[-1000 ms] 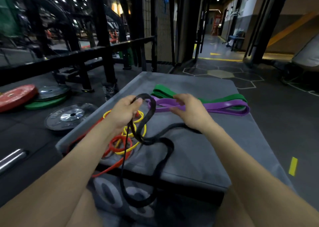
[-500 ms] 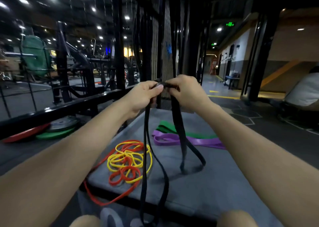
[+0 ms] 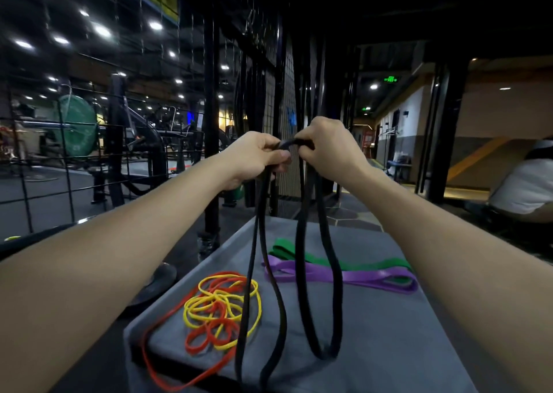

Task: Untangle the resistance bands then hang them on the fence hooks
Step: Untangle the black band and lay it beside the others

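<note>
2 hands are up at about 12 o'clock from the mat, both curled around the top of the black band (image 3: 302, 243). Left hand (image 3: 257, 156) has its fingers wrapped round the band with the thumb pressed over it, right hand (image 3: 326, 150) is clenched on it just beside, knuckles nearly touching. Band is flat, matte black, fairly narrow, and hangs down in 2 long loops. The right loop ends just above the grey mat (image 3: 389, 333); the left one drops past the mat's near edge at 6 o'clock.

On the mat, a tangle of thin yellow bands (image 3: 254, 318) and orange bands (image 3: 203, 341) sits at 8 o'clock. Wider purple band (image 3: 359, 276) and green band (image 3: 380, 264) lie flat together at 2 o'clock. Black wire fence (image 3: 278, 48) stands behind the hands.
</note>
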A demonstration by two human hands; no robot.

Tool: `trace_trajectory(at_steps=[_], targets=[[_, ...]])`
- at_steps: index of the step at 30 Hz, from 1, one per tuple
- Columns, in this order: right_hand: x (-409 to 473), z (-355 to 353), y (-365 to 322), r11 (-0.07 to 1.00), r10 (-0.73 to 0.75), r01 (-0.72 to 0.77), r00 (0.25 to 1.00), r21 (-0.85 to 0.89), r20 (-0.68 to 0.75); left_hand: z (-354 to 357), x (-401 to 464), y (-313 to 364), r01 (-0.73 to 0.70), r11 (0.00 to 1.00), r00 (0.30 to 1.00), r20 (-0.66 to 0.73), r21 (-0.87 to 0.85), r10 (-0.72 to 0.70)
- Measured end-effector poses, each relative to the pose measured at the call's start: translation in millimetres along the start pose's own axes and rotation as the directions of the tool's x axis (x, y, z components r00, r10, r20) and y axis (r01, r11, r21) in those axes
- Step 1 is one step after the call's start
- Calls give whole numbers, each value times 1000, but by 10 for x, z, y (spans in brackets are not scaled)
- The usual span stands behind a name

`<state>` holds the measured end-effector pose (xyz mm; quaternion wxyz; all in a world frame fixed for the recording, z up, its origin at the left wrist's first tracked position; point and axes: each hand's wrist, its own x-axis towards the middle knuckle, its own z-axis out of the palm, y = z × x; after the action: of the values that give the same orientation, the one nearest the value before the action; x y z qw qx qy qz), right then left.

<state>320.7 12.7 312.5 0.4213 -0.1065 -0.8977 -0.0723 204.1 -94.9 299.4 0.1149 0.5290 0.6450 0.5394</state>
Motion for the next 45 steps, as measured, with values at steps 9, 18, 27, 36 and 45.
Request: trace_trajectory(at_steps=[9,18,27,36,45], targets=[[82,-18,-18,999,-11,12,1000,-42,6,-5,1,37,43,999,998,33,13,-44],[104,-55,15,959,-159,194,972,-207,173,-159,-40,68,3,923,982,172,385,-75],[167,-37,-74,997,-1,2,1000,-76,14,-146,64,106,-53,986,999,-3,156,54],[261,38,-93,991,130,-128,988,37,-79,116,80,3,-108,992,990,-85,61,113],[190,120,139,935,314,-272,932,227,-180,579,227,-223,-9,999,995,-104,-36,5]])
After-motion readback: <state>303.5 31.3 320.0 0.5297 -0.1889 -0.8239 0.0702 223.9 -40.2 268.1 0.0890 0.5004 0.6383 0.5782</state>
